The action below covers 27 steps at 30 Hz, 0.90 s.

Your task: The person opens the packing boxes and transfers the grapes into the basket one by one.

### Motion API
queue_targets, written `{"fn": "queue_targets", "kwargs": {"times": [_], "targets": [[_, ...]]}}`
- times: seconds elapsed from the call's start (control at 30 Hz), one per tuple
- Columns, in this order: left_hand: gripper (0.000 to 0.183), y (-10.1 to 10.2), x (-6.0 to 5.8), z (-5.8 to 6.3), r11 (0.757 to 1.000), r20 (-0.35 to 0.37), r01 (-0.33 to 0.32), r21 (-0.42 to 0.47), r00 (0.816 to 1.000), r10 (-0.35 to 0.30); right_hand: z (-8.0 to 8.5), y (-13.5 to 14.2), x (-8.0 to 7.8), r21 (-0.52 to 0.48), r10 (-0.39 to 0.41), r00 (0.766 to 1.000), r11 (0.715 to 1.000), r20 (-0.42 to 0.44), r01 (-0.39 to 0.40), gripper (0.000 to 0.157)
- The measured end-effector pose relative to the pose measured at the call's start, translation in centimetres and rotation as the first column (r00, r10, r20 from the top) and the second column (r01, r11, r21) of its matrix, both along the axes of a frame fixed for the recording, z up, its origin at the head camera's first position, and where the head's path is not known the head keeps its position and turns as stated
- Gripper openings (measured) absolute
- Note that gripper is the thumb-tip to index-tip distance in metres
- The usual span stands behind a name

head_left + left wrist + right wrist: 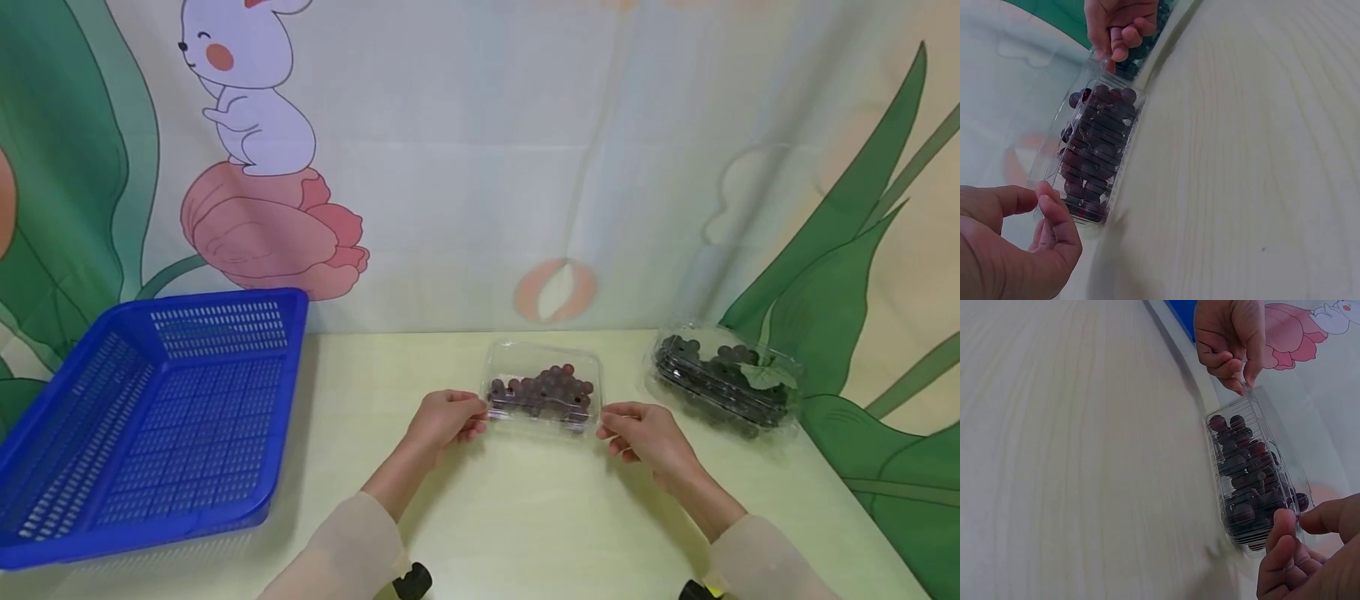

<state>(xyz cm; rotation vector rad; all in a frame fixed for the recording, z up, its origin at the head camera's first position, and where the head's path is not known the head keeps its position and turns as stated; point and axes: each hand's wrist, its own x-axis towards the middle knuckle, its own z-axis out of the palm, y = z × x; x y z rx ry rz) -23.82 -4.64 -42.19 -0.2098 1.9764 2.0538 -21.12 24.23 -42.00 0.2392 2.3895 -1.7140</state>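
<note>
A clear plastic clamshell box point(517, 357) with dark red grapes point(553, 386) inside is held between both hands over the pale table. My left hand point(444, 418) pinches its left edge between thumb and fingers. At the opposite end, my right hand point(647, 435) pinches the right edge the same way. The grapes point(1094, 150) show through the ribbed side in the left wrist view. From the right wrist view, the box point(1263, 431) has its long side towards the person. Whether its lid is fastened, I cannot tell.
On the left of the table point(360, 367) stands a blue plastic basket point(281, 417) with slotted walls. A second clear box point(723, 375) of darker grapes, with a green leaf on it, sits at the back right. Behind hangs a printed curtain point(465, 167) with a rabbit and flowers.
</note>
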Motion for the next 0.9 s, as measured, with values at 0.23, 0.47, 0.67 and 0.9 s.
{"fn": "queue_targets", "kwargs": {"times": [0.23,0.47,0.67,0.9], "targets": [[0.025,-0.6,0.7,-0.4,0.999,0.029,0.016,0.028,0.999,-0.016,-0.2,-0.2,0.5,-0.041,0.008,1.0,0.999,0.009,-0.008,0.042],[0.028,-1.3,1.4,0.2,1.0,0.032,0.025,0.015,0.999,-0.026,-0.2,-0.6,0.6,-0.094,0.03,1.0,0.995,0.002,-0.03,0.04],[0.031,-2.1,2.1,0.4,1.0,0.032,0.025,0.007,0.999,-0.025,0.0,-1.3,0.7,-0.131,0.055,0.999,0.99,0.004,-0.053,0.041],[0.026,-2.7,2.6,0.2,0.998,0.046,0.055,0.011,0.997,-0.056,-0.1,-1.5,1.2,-0.112,0.06,0.998,0.992,0.017,-0.058,0.042]]}}
